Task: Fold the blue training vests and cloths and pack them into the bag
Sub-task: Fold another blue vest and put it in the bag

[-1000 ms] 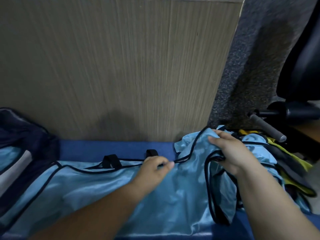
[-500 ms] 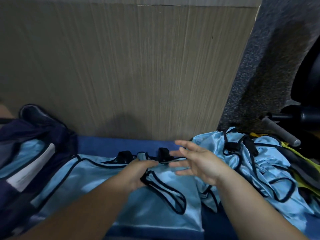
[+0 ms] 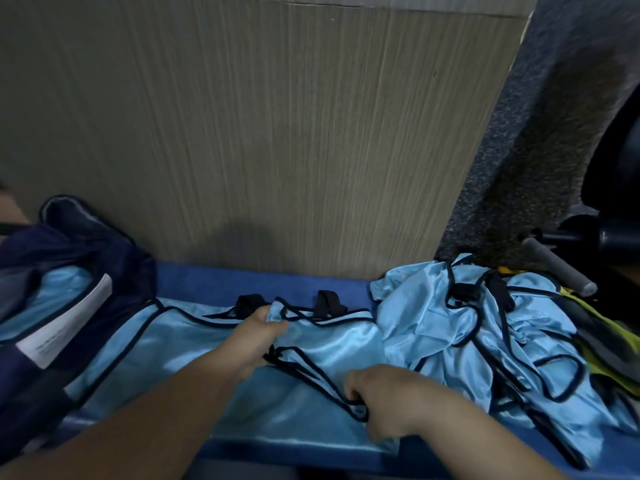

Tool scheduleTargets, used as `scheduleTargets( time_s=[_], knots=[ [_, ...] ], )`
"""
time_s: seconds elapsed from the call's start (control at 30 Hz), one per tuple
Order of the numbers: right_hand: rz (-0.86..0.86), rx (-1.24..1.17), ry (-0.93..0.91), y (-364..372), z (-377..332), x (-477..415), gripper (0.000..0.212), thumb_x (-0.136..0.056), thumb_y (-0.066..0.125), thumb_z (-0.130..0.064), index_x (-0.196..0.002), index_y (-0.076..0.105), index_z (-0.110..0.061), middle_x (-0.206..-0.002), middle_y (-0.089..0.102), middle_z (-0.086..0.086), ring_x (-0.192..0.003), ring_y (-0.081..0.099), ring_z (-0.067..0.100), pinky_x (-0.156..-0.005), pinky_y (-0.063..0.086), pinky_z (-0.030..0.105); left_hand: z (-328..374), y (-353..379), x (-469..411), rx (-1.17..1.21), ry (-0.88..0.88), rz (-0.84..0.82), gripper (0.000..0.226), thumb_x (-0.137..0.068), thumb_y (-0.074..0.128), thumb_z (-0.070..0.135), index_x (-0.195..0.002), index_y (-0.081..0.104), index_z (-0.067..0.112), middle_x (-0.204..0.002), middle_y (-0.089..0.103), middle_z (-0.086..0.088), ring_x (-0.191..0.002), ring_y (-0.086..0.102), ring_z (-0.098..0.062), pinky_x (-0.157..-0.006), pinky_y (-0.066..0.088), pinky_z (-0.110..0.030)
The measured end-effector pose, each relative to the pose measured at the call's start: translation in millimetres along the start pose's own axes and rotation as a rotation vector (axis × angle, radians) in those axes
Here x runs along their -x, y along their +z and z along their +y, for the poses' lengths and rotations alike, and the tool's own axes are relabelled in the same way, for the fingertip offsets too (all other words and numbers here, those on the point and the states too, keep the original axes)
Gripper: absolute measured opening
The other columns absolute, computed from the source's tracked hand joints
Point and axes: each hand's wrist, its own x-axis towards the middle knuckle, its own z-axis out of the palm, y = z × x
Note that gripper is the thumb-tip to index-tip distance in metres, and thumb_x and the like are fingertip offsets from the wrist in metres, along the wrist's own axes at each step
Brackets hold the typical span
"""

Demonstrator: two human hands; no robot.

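A light blue training vest with black trim lies spread flat on the blue surface. A second blue vest lies on top of it. My left hand pinches this top vest near its far edge. My right hand grips the vest's black-trimmed loop at the near side. A crumpled heap of blue vests lies to the right. The dark navy bag stands open at the left, with blue cloth and a white label showing inside.
A wood-grain panel rises right behind the blue surface. Yellow and grey cloth sits at the far right beside the heap. A grey-handled bar and dark equipment stand behind it, by a grey carpeted wall.
My right hand has dropped from open above the vest to the near side and closed on the trimmed loop. My left hand keeps its pinch near the far edge. The view shifted slightly left.
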Motion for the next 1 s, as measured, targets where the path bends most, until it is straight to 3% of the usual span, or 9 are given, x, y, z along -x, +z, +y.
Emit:
scheduleTargets(
  time_s=[0.1,0.17,0.3,0.37,0.5,0.6,0.67,0.83,1.0],
  knots=[
    [0.003,-0.070,-0.017,-2.0,7.6,9.6,0.044,-0.080,0.060,-0.010,-0.118,0.052,-0.032,-0.118,0.055,-0.001,-0.099,0.057,0.020,-0.081,0.047,0.028,-1.8,-9.1,-6.2,-0.117,0.101,0.158,0.011,-0.097,0.053,0.015,-0.101,0.063,0.019,-0.099,0.070,-0.012,-0.080,0.065,-0.022,-0.066,0.052,-0.032],
    [-0.029,-0.133,-0.029,-4.6,13.5,14.5,0.047,-0.078,0.063,-0.011,-0.116,0.053,-0.037,-0.114,0.056,-0.007,-0.102,0.058,0.017,-0.085,0.049,0.027,-2.4,-14.6,-9.2,-0.217,0.154,0.262,0.016,-0.095,0.053,0.016,-0.109,0.060,0.018,-0.098,0.067,-0.005,-0.081,0.063,-0.021,-0.069,0.053,-0.034],
    [-0.101,-0.209,-0.143,-4.4,14.4,12.6,0.052,-0.078,0.066,-0.010,-0.120,0.056,-0.039,-0.088,0.051,-0.020,-0.083,0.053,0.004,-0.073,0.044,0.016,-4.6,-18.7,-9.9,-0.446,0.249,0.333,0.030,-0.097,0.043,0.008,-0.126,0.047,0.015,-0.082,0.062,-0.007,-0.068,0.058,-0.022,-0.057,0.044,-0.029],
    [-0.139,-0.264,-0.188,-3.8,15.6,9.9,0.050,-0.081,0.071,-0.013,-0.122,0.058,-0.038,-0.091,0.058,-0.017,-0.081,0.055,0.002,-0.073,0.044,0.014,-5.5,-20.2,-10.3,-0.549,0.265,0.354,0.033,-0.097,0.040,0.005,-0.129,0.045,0.014,-0.077,0.061,-0.008,-0.064,0.057,-0.021,-0.054,0.041,-0.030],
    [-0.169,-0.539,-0.162,-2.9,24.6,6.5,0.036,-0.086,0.072,-0.018,-0.120,0.063,-0.027,-0.093,0.065,-0.006,-0.074,0.060,0.004,-0.068,0.047,0.013,-5.9,-23.9,-7.6,-0.679,0.266,0.363,0.040,-0.093,0.042,0.004,-0.132,0.043,0.014,-0.106,0.057,-0.009,-0.083,0.058,-0.022,-0.072,0.049,-0.036],
    [0.145,-0.514,-0.039,-1.4,35.4,-4.2,0.014,-0.086,0.071,-0.023,-0.091,0.065,-0.035,-0.080,0.062,-0.014,-0.071,0.058,-0.002,-0.066,0.045,0.011,-7.3,-20.4,-0.6,-0.779,0.360,0.395,0.042,-0.092,0.050,0.010,-0.132,0.044,0.018,-0.128,0.042,-0.005,-0.106,0.049,-0.024,-0.091,0.047,-0.039],
    [0.379,-0.449,0.075,-0.5,43.5,-13.6,0.014,-0.086,0.065,-0.026,-0.079,0.061,-0.037,-0.081,0.064,-0.015,-0.075,0.060,-0.002,-0.070,0.048,0.013,-6.8,-13.9,5.8,-0.882,0.474,0.400,0.047,-0.091,0.058,0.024,-0.135,0.043,0.020,-0.137,0.035,0.000,-0.121,0.038,-0.025,-0.100,0.040,-0.035],
    [0.534,-0.429,0.225,2.4,56.3,-33.8,0.004,-0.089,0.059,-0.032,-0.086,0.061,-0.034,-0.092,0.070,-0.009,-0.087,0.065,0.010,-0.081,0.054,0.028,-6.8,-1.0,13.2,-1.182,0.330,0.107,0.080,-0.082,0.063,0.056,-0.148,0.024,0.031,-0.156,-0.001,0.008,-0.143,0.006,-0.025,-0.111,0.034,-0.041],
    [0.521,-0.382,0.215,0.7,53.7,-46.0,0.022,-0.093,0.052,-0.029,-0.112,0.063,-0.029,-0.105,0.069,-0.004,-0.096,0.064,0.016,-0.082,0.050,0.026,-6.9,-15.1,12.2,-1.255,0.305,0.051,0.082,-0.082,0.072,0.048,-0.149,0.028,0.031,-0.159,-0.005,0.006,-0.144,0.007,-0.027,-0.115,0.027,-0.037]
  ],
)
